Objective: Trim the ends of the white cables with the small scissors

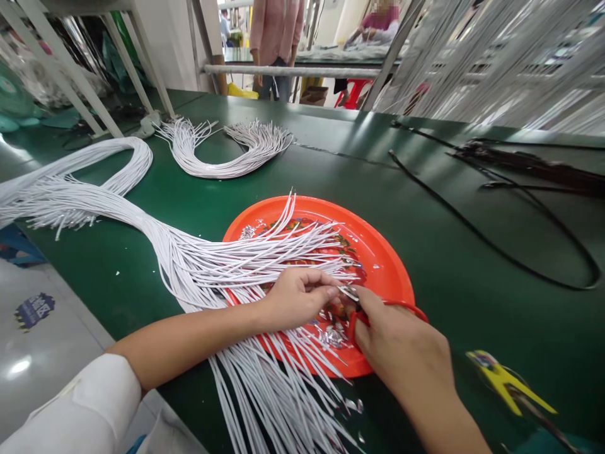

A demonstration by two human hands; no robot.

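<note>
A: Fingers?
B: Right hand: closed round red-handled scissors. Left hand: fingers pinched beside the blades; item between them hidden.
A: Cords?
B: White cords fan across orange tray, dial centre, on green worktop. Farther, eleven o'clock: curled white bundle.

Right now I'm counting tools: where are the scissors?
In the head view, right of centre, the right hand holds the scissors above the orange tray.
</note>
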